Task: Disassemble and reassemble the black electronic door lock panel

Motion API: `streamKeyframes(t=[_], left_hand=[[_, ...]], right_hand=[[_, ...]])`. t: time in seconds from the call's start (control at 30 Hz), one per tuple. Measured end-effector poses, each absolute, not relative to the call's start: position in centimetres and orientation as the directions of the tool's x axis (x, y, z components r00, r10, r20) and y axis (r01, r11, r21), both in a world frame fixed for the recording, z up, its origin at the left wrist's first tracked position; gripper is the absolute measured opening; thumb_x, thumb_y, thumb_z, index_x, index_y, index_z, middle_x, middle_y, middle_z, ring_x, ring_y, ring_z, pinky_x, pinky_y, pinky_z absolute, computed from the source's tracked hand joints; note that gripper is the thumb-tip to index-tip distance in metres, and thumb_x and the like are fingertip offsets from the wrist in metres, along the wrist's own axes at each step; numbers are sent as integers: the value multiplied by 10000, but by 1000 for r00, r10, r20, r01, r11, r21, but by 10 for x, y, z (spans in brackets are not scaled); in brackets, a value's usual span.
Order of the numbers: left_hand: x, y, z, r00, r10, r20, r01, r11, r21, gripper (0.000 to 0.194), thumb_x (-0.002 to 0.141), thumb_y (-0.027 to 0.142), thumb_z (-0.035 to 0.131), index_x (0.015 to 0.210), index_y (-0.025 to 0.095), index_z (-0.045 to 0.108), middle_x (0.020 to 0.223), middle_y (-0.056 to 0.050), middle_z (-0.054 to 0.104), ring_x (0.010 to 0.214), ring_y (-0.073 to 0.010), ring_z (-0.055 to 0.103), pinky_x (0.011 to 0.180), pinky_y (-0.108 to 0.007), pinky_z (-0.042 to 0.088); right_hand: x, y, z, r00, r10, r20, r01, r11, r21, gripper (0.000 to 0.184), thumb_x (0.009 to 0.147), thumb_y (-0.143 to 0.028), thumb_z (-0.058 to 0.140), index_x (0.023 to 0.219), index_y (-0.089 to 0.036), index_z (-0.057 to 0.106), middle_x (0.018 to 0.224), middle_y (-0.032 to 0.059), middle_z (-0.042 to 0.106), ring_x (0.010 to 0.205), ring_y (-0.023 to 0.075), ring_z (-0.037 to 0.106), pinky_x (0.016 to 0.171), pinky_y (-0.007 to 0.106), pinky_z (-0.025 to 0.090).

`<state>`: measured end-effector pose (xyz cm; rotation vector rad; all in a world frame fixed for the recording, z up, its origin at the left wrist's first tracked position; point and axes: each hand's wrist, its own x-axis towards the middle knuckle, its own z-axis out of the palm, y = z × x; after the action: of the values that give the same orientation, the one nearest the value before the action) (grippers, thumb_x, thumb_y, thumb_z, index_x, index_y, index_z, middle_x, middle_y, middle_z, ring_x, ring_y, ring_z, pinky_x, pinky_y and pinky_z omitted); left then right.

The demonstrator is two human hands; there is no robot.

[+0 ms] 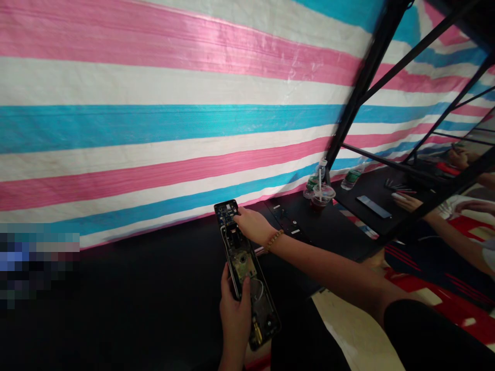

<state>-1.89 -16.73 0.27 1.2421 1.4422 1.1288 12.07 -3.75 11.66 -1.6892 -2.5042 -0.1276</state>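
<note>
In the head view, your left hand (234, 319) was curled around the edge of a smart door lock body (247, 273), holding it up over the black worktop (154, 288) with its circuit board and lock mechanism exposed. Your right hand (252, 225), with a bead bracelet (274, 239) at the wrist, reached across, its fingertips (236, 212) on the lock's top end; you could not tell if it gripped. A black lock plate (288, 221) lay nearby. That top-end work seemed to call for a steady left hold.
</note>
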Motion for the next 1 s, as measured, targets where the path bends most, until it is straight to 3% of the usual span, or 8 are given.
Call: streamKeyframes(t=[0.17,0.6,1.0], left_hand=[[-19,-168,3,-82,995,-58,164,71,984,670,891,479,563,1481,228,368,1292,-121,659,1157,-262,654,947,-375,532],[-20,-171,0,-67,994,-83,158,93,983,694,885,490,579,1488,225,360,1312,-131,641,1150,-267,653,937,-385,528],[-20,-170,-2,-55,997,-62,170,71,983,715,868,466,598,1484,193,360,1368,-146,604,1245,-271,595,1022,-398,483]], right_hand=[[115,-41,119,-321,943,86,947,321,9,195,960,-118,479,1069,-134,639,1164,157,613,911,219,689,795,315,556],[108,-36,127,-332,943,32,943,330,51,221,954,-86,470,1035,-99,675,1101,197,672,913,256,717,793,344,568],[111,-35,129,-397,917,36,913,390,118,198,949,-115,498,983,-124,693,1056,150,694,886,238,713,774,321,558]])
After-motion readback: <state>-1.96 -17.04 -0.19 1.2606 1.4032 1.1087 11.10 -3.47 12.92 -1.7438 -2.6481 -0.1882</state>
